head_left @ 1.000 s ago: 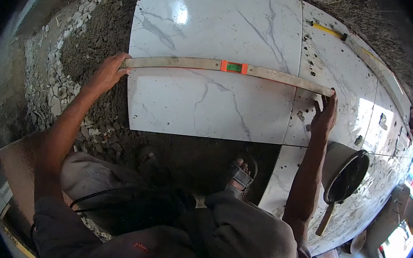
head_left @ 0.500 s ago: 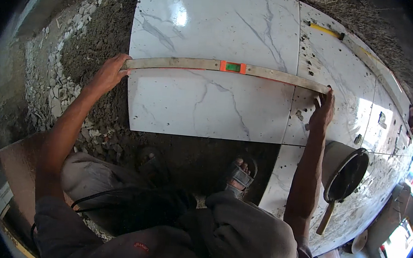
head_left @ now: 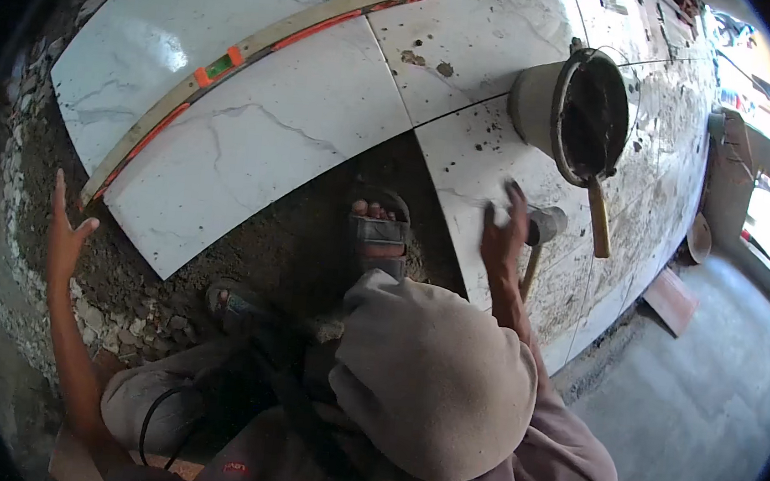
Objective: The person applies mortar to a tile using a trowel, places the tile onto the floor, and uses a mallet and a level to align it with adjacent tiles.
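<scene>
So the left hand (head_left: 67, 236) is wide open, fingers spread, nothing in it, just beside the near end of a long spirit level (head_left: 252, 45). Looks like a bit of a gap there. The level lies across the white marbled tiles (head_left: 255, 156), running from beside that hand to a spot well ahead of the right hand (head_left: 506, 235), with its green vial (head_left: 219, 66) facing up. Right hand's kinda blurry, but its thumb and fingers are apart and it's right next to a mallet (head_left: 547, 225); can't tell if they're touching. Just ahead and to the right of that hand sits a bucket (head_left: 534, 111), a wooden handle (head_left: 598, 218) sticking out over its rim. Between the hands there's a sandaled foot (head_left: 378, 233) on bare dirt (head_left: 306, 206).
</scene>
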Demonstrator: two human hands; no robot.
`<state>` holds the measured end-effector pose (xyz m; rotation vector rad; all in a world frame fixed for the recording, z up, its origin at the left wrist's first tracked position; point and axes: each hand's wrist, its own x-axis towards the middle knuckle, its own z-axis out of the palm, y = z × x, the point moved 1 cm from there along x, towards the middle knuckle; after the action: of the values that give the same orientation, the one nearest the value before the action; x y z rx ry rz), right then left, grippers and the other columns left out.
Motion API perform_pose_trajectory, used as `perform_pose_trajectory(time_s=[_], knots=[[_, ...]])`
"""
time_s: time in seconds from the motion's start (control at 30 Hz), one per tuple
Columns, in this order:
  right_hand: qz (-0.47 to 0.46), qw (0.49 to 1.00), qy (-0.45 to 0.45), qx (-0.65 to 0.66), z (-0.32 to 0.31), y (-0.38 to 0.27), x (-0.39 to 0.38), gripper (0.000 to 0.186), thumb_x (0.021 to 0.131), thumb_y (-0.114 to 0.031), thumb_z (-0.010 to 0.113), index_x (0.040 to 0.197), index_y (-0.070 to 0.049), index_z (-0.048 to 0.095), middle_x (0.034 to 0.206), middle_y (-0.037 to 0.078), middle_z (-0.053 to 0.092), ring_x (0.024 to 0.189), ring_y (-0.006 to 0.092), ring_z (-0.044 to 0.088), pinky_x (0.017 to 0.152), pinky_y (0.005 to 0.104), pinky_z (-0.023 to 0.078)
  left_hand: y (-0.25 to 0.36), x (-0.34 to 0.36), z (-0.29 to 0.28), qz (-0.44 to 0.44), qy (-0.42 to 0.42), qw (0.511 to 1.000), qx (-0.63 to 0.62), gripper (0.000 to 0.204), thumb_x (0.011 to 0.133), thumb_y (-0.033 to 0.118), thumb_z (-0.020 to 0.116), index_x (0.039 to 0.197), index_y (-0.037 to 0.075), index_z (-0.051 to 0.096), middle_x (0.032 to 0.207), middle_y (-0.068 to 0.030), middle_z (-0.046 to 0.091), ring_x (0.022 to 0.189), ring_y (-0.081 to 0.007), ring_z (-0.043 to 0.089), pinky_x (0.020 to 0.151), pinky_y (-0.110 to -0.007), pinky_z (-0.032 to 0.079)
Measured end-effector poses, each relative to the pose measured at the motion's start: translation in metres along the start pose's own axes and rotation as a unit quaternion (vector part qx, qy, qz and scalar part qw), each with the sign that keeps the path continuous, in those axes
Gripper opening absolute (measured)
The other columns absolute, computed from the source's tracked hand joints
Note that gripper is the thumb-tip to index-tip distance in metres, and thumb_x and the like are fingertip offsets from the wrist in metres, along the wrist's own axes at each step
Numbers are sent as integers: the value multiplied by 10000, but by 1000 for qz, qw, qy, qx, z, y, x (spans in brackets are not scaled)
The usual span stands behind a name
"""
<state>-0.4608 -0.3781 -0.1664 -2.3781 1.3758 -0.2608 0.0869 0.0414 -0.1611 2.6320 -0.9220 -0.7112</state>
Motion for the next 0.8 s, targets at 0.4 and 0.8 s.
perform_pose_trajectory(time_s=[0.4,0.8], knots=[[216,975,-31,-37,-28,172,-100,511,847,-345,616,1128,66,499,989,203,552,883,323,526,754,397,444,131,-16,-3,87,-196,975,-59,539,817,268,684,1269,56,483,1286,-152,507,1182,-294,500,1005,-409,394],[-136,890,-281,333,-24,-222,64,309,931,-199,505,1128,33,447,769,50,530,670,133,489,588,274,427,145,-2,109,-20,-136,976,167,912,768,295,707,1469,117,152,1470,-338,115,1234,-598,307,893,-686,368]])
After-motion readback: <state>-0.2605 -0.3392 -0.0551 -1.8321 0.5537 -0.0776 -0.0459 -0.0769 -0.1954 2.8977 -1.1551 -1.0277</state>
